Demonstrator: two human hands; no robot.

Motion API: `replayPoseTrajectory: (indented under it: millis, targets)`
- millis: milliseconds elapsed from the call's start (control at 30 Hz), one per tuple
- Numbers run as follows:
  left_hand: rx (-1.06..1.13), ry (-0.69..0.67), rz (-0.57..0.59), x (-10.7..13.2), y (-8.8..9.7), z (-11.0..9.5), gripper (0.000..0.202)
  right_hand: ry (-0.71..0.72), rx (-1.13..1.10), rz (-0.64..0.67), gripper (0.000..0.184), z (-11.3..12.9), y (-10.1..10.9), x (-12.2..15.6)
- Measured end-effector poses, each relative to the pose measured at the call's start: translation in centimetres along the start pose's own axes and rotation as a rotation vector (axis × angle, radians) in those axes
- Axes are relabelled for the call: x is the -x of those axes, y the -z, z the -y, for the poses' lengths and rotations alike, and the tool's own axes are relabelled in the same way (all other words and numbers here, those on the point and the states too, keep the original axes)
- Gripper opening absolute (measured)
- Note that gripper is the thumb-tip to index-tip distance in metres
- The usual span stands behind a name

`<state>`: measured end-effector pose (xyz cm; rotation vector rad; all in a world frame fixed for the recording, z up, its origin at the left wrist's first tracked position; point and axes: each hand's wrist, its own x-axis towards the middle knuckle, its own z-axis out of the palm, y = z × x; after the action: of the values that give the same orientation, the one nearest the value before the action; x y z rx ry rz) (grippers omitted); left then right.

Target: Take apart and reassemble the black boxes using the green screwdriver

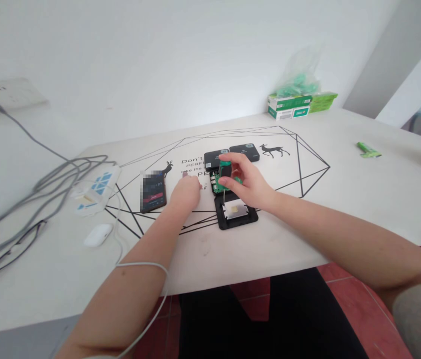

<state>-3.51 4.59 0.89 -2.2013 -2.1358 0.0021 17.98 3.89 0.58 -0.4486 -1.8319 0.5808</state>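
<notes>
My right hand (249, 182) grips a screwdriver (225, 168) with a green and black handle. Its thin shaft points down at the metal plate (235, 210) in an opened black cover (237, 224). Just behind that cover lies a green circuit board (215, 185) in its black case, partly hidden by the right hand. My left hand (185, 193) rests on the table left of the board, its fingers curled; whatever they may hold is hidden. Small dark specks beside it are too small to identify. Two closed black boxes (215, 158) (245, 151) sit behind.
A phone (153, 192) lies left of my left hand. Farther left are a power strip (98, 192), grey cables, a white earbud case (98, 235) and glasses (10, 252). Green-and-white boxes (288, 105) stand at the back. A white cable (146, 264) crosses my left forearm.
</notes>
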Motion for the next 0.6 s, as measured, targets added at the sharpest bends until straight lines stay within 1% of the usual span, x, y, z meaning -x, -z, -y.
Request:
replayPoseTrajectory:
  millis: [133,267,467,600]
  targets:
    - [0.103,-0.057,-0.040,0.43,0.69,-0.74,0.024,-0.022,-0.019,-0.016,0.046,-0.10,-0.08,0.06]
    - [0.150,-0.109,-0.031,0.61,0.64,-0.96,0.020,-0.035,-0.049,-0.014,0.041,0.21,-0.01,-0.03]
    - [0.126,-0.181,-0.027,0.26,-0.13,-0.57,0.026,-0.030,-0.046,-0.005,0.043,0.40,-0.01,-0.05]
    - [0.109,-0.170,-0.032,0.20,-0.06,-0.62,0.027,-0.032,-0.038,0.002,0.045,0.35,-0.05,0.03]
